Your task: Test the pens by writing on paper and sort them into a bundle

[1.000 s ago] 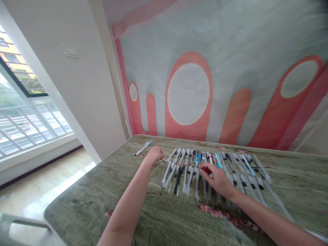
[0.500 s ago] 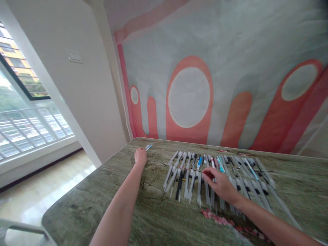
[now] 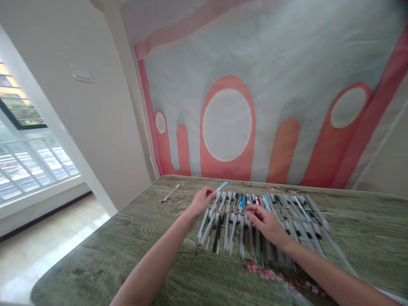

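Observation:
My left hand (image 3: 203,199) is closed around a pen with a light blue end (image 3: 222,185), which points up and to the right near the far left corner of the pen rows. My right hand (image 3: 263,221) hovers over the middle of the two rows of pens (image 3: 234,225), its fingers loosely bent and a small gap between thumb and fingertips. I make out nothing in it. A black pen (image 3: 217,233) and a blue one (image 3: 242,204) stand out among the clear ones. Some pens are hidden under my right hand and forearm.
Apart from the rows, a single clear pen (image 3: 170,193) lies at the far left of the wood-patterned table (image 3: 143,238). Behind the table rises a wall covering (image 3: 181,148) with red shapes. A window with a railing (image 3: 35,165) is at the left.
My left hand has moved right, from the far left of the table to the pen rows, carrying the light blue pen. A clear pen now shows where that hand was. My right hand stays over the rows.

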Available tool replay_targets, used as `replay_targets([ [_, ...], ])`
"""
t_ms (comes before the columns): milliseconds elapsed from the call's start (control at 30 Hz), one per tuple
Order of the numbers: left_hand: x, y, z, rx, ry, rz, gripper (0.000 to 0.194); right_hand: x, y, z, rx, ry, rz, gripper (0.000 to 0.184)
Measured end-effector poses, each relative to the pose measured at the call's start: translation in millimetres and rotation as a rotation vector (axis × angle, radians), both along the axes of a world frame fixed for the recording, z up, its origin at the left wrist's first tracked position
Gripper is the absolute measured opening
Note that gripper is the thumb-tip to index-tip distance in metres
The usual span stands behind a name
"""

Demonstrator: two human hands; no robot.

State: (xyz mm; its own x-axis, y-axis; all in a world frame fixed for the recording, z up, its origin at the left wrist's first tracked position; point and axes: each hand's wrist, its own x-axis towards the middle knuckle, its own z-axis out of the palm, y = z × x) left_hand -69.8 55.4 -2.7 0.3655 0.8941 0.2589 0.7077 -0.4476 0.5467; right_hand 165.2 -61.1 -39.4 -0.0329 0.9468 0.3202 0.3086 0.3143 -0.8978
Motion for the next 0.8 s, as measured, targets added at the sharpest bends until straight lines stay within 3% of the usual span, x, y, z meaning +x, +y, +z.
replay_targets([
  [67, 31.6, -22.6, 0.1, -0.054, -0.109, -0.216, 0.022, 3.5, 4.1, 2.5, -0.047, 0.142, -0.029, 0.042],
  [167, 63.6, -48.6, 1.0, -0.089, -0.159, -0.338, 0.02, 9.3, 8.1, 8.6, -0.032, 0.259, -0.103, 0.045],
  [300, 85.2, -57.6, 3.2, -0.214, -0.219, -0.334, 0.027, 14.3, 9.3, 13.9, -0.022, 0.3, -0.167, 0.046],
  [400, 97.0, -55.8, 5.3, -0.412, -0.245, -0.375, 0.036, 14.0, 8.7, 13.8, -0.029, 0.261, -0.137, 0.047],
  [467, 103.5, -55.7, 6.4, -0.464, -0.252, -0.403, 0.039, 12.9, 8.2, 12.7, -0.024, 0.224, -0.12, 0.045],
  [667, 108.3, -60.5, 4.0, -0.272, -0.191, -0.361, 0.041, 11.6, 8.0, 10.8, -0.032, 0.176, -0.132, 0.048],
  [800, 106.3, -61.0, -1.5, -0.251, -0.183, -0.33, 0.046, 10.7, 6.1, 12.5, -0.025, 0.16, -0.125, 0.048],
])
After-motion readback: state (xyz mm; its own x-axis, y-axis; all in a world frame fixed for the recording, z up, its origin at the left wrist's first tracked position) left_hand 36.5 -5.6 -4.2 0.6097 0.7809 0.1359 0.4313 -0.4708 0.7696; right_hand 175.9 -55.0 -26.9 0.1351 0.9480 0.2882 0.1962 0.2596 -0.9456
